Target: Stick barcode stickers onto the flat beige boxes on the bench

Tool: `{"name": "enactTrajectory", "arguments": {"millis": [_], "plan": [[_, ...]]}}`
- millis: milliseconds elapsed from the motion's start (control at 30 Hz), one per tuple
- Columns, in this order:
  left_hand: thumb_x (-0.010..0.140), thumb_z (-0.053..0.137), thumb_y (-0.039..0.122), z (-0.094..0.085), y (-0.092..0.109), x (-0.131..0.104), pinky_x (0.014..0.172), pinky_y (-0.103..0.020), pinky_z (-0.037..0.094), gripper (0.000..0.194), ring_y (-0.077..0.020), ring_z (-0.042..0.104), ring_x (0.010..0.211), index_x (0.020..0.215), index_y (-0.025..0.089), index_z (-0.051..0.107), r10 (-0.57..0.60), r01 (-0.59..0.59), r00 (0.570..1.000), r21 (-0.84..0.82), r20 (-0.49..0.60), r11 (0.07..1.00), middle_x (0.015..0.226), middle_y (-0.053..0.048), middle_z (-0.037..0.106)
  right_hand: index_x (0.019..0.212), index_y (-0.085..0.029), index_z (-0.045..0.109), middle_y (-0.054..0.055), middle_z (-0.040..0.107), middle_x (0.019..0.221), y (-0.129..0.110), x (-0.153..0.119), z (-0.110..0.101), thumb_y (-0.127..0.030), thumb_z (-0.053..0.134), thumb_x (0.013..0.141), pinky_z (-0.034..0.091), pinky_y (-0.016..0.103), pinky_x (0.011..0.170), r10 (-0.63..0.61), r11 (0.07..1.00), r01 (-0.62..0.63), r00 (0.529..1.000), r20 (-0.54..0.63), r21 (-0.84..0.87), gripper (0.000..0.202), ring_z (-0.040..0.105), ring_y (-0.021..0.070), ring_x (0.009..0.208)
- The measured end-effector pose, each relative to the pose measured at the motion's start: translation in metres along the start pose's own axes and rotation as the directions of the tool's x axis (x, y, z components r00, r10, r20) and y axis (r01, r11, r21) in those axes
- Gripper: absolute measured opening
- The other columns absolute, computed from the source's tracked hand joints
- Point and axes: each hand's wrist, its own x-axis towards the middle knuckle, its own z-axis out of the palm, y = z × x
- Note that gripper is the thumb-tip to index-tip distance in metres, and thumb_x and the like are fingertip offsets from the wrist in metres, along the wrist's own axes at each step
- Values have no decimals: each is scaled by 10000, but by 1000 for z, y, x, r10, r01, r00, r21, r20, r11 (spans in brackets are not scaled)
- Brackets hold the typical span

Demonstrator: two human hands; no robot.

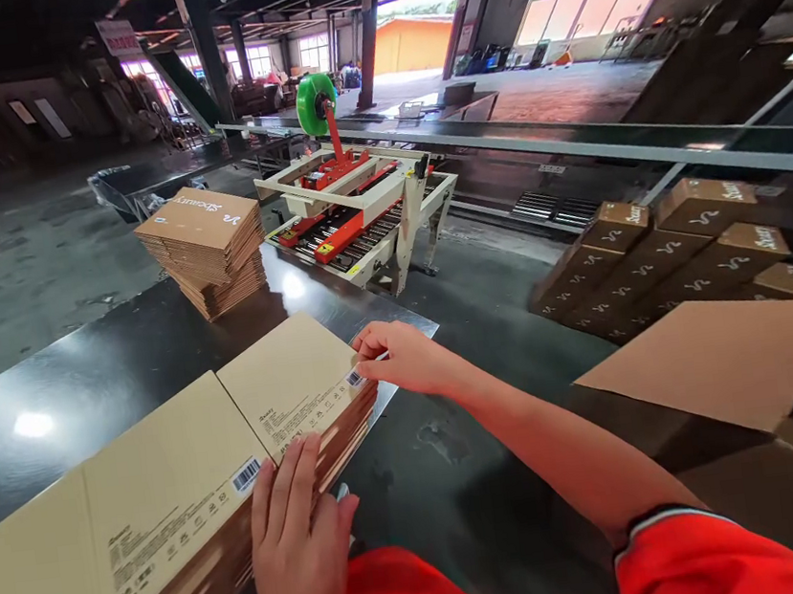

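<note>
Three stacks of flat, pale cardboard cartons with printed text lie side by side along the metal table: a far stack, a middle stack and a near stack. My left hand rests with its fingers stretched over the front edge, where the far and middle stacks meet. At the right corner of the far stack, my right hand has its fingers curled and pinched against the top carton. Its thumb partly covers a barcode label. Whether the fingertips grip the label or the carton's edge is hidden.
Folded brown cartons are piled at the table's far end. Beyond stands a carton sealing machine with a green tape roll. Closed brown boxes sit at right, behind an open carton near my right arm.
</note>
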Motion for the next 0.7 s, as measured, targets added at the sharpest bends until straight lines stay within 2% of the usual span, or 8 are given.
{"name": "enactTrajectory", "arguments": {"millis": [300, 433, 533, 633, 700], "plan": [[885, 557, 207, 3, 3, 1, 1105, -452, 318, 204, -243, 573, 1183, 684, 184, 578, -37, 35, 998, -42, -46, 999, 1255, -99, 638, 580, -181, 584, 3, 626, 730, -4, -2, 2, -196, 575, 722, 384, 234, 596, 25, 997, -23, 999, 22, -69, 142, 549, 128, 683], [881, 565, 210, -1, 2, 2, 1104, -441, 321, 190, -244, 588, 1163, 694, 182, 579, -31, 30, 999, -35, -25, 999, 1237, -98, 651, 624, -186, 544, 5, 600, 764, -9, -6, 4, -350, 667, 746, 340, 239, 588, 33, 975, -32, 999, 0, -222, 239, 526, 121, 669], [867, 586, 210, -3, 0, 2, 1105, -433, 322, 157, -242, 603, 1142, 711, 188, 585, 5, -5, 1000, 6, -13, 1000, 1243, -90, 649, 720, -195, 529, 23, 588, 802, -8, -4, 3, -494, 715, 690, 320, 250, 570, 93, 944, -103, 995, -47, -313, 353, 524, 143, 666], [852, 602, 199, -2, -1, 0, 1106, -427, 319, 130, -244, 605, 1140, 723, 190, 592, 29, -29, 1000, 40, 11, 999, 1254, -90, 642, 829, -209, 500, 9, 611, 801, 1, -2, 4, -484, 734, 666, 325, 242, 552, 115, 979, -111, 993, 13, -170, 395, 533, 149, 668], [862, 585, 192, 0, -1, -1, 1106, -428, 318, 160, -241, 602, 1145, 702, 188, 587, 0, 0, 1000, 29, -11, 1000, 1244, -91, 648, 879, -219, 495, -21, 629, 745, 7, -4, 8, -398, 659, 761, 330, 234, 556, 75, 997, -73, 996, 40, -31, 269, 528, 133, 637]]}}
